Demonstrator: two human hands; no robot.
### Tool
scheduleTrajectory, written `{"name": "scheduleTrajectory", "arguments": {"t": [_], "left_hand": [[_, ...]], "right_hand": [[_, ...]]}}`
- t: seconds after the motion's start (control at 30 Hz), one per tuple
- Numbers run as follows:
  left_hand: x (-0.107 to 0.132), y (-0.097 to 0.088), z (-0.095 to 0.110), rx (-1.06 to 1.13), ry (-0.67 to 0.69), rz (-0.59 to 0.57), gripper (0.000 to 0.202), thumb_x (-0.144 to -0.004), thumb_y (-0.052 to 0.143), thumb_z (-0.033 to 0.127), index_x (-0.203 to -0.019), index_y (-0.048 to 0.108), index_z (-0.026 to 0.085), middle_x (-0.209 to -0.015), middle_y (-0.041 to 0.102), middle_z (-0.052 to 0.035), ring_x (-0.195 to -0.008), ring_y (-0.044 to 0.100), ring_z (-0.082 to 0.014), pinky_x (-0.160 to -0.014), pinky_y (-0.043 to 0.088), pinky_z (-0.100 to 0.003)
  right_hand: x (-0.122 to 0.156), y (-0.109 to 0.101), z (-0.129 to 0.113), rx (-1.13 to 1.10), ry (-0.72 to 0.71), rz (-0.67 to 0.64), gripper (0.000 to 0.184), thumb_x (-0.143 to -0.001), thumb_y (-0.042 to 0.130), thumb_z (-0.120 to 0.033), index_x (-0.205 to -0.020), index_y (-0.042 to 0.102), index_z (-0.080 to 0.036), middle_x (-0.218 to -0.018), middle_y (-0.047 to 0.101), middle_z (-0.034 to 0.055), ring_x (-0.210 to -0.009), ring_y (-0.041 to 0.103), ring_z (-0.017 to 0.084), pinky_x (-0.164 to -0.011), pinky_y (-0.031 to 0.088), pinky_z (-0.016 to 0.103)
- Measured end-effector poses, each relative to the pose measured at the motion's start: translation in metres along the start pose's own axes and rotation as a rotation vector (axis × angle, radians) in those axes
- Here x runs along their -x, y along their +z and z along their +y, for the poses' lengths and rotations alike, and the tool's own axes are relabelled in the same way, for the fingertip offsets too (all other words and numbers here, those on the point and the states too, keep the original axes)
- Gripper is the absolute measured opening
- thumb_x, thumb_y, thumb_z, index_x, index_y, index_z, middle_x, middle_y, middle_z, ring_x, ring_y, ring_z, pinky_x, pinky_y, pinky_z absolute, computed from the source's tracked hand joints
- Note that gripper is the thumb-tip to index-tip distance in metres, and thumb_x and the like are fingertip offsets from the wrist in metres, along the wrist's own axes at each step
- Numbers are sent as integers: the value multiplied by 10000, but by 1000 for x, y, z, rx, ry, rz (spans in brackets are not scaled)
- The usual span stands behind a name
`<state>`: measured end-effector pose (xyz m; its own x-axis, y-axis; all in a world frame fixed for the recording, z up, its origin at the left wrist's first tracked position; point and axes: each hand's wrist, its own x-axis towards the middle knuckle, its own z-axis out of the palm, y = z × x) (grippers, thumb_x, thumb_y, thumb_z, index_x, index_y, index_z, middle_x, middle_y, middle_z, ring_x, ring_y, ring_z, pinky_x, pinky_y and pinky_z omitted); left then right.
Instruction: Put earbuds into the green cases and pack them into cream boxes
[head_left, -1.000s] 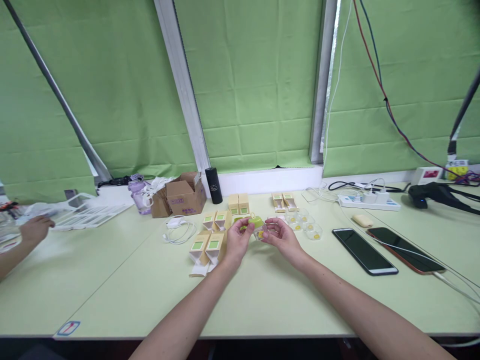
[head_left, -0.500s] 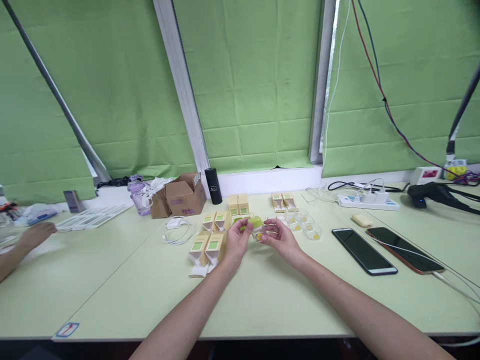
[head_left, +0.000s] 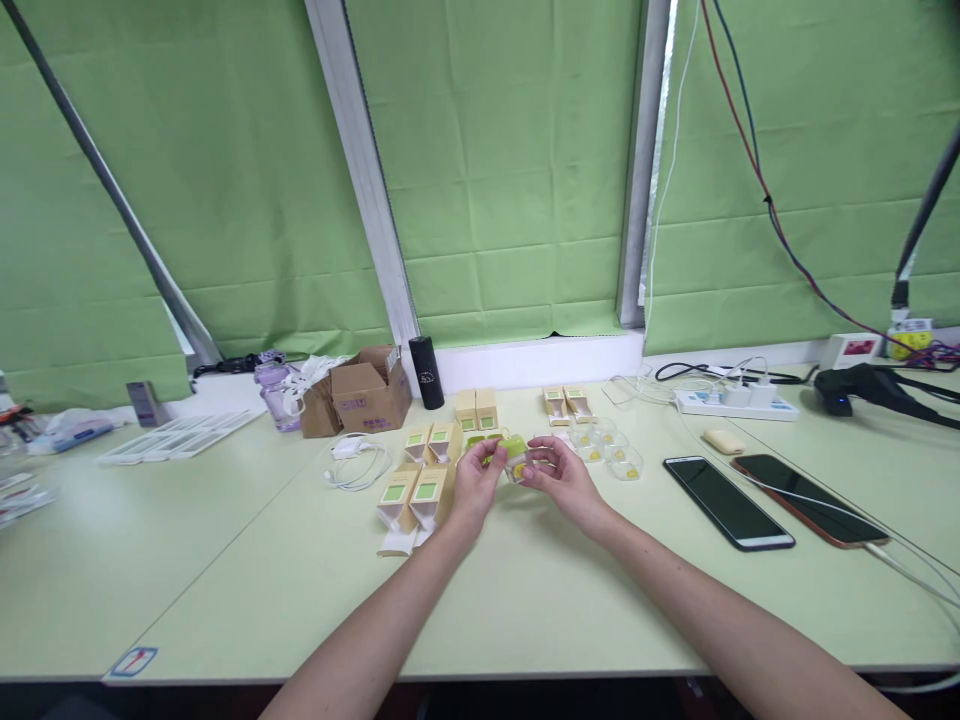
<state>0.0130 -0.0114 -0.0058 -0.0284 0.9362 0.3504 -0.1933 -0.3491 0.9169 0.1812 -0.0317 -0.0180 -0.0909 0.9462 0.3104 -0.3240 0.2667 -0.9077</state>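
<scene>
Between my hands is a small clear cup (head_left: 517,472) with a yellow mark on it, topped by a green lid (head_left: 512,447) that has a small loop. My left hand (head_left: 478,482) is closed on the lid side. The fingers of my right hand (head_left: 561,484) pinch the clear cup from the other side. Whether the lid is fully seated, I cannot tell. More green lids (head_left: 482,437) lie just behind my left hand, partly hidden. Several clear cups with yellow marks (head_left: 625,462) stand right of my right hand. Small open cartons (head_left: 427,492) stand left of my left hand.
Further back are more small cartons (head_left: 477,408), a black bottle (head_left: 427,373), a brown cardboard box (head_left: 369,392) and a purple bottle (head_left: 278,396). A white charger with cable (head_left: 356,458) lies left. Two phones (head_left: 727,502) and a power strip (head_left: 739,403) lie right.
The green lid now sits lower and straighter over the clear cup in my hands. At the far left, another person's hand has gone out of view.
</scene>
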Motion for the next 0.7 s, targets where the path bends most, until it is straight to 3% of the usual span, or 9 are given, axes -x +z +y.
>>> {"name": "scheduleTrajectory", "arguments": {"t": [0.37,0.7], "left_hand": [[5,1,6,-1,-33,-54,495,-738,872,571,-980,744,158,-932,729,-54,-859,641,-183,-807,477,-285],[2,-2,4,16,-81,-118,475,-738,877,546,-944,722,146,-877,691,-39,-803,617,-161,-745,478,-270]], "right_hand": [[-2,-2,5,-2,5,-4,571,-686,925,-428,-1116,597,-244,-1035,663,20,-890,745,197,-872,647,419],[0,-2,3,36,-17,-97,587,-754,886,-404,-1233,572,-277,-1130,689,48,-924,757,202,-885,615,391]]}}
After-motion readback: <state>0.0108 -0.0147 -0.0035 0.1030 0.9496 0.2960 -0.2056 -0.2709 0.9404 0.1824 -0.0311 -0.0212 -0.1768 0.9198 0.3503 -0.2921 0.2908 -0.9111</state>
